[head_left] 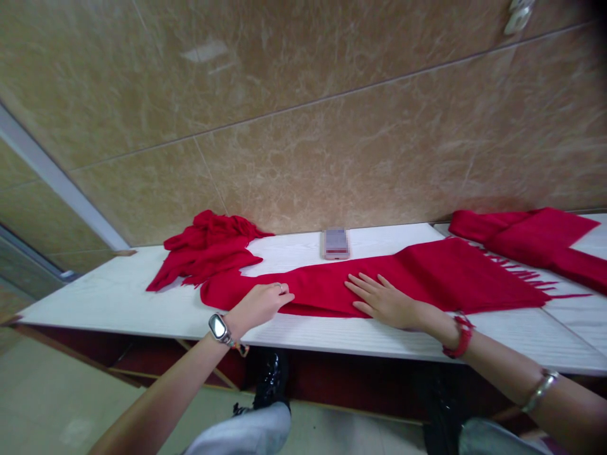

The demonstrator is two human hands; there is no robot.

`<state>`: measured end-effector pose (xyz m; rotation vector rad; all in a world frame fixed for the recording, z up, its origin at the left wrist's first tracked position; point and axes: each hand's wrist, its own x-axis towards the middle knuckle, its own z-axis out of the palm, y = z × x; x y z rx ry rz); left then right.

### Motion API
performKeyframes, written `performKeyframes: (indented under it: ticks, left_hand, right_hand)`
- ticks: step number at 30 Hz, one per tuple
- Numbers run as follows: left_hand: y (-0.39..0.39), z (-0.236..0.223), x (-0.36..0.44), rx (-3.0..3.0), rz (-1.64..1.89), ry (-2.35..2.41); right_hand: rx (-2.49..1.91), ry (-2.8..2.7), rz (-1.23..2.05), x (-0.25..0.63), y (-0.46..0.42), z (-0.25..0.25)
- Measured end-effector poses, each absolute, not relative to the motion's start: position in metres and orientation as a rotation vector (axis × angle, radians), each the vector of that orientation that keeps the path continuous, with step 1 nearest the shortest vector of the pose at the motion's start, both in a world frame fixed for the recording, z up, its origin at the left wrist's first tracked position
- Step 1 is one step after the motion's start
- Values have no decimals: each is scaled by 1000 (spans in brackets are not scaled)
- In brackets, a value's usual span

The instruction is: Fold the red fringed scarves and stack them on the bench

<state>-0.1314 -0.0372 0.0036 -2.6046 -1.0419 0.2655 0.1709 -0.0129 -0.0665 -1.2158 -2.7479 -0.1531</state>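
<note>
A long red scarf (427, 275) with a fringed end lies stretched along the white tabletop (118, 303). My left hand (260, 304), with a watch on the wrist, has its fingers curled and pinches the scarf's near edge. My right hand (382, 299), a red band at the wrist, lies flat with fingers spread on the scarf's middle, pressing it down. Behind my left hand sits a crumpled heap of red scarf (208, 248).
A phone (336, 243) lies on the table at the wall, just behind the scarf. Another red scarf (531, 237) lies at the far right. A marble-tiled wall (303, 126) backs the table. My knees and black shoes show below the table edge.
</note>
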Motion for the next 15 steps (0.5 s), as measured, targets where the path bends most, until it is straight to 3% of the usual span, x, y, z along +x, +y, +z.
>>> performKeyframes:
  ticks: [5,10,15]
  left_hand:
    - [-40,9,-132,-2622,341,-997]
    - [-39,13,-129,-2608,178,-1111]
    - [-39,6,-139,-2772,331,-1072]
  right_hand:
    - [-1186,-2731,-111,172,-11,-69]
    - [-1213,-2746,-98,172,-12,-67]
    - [-1220,-2734,-91,170,-13,-64]
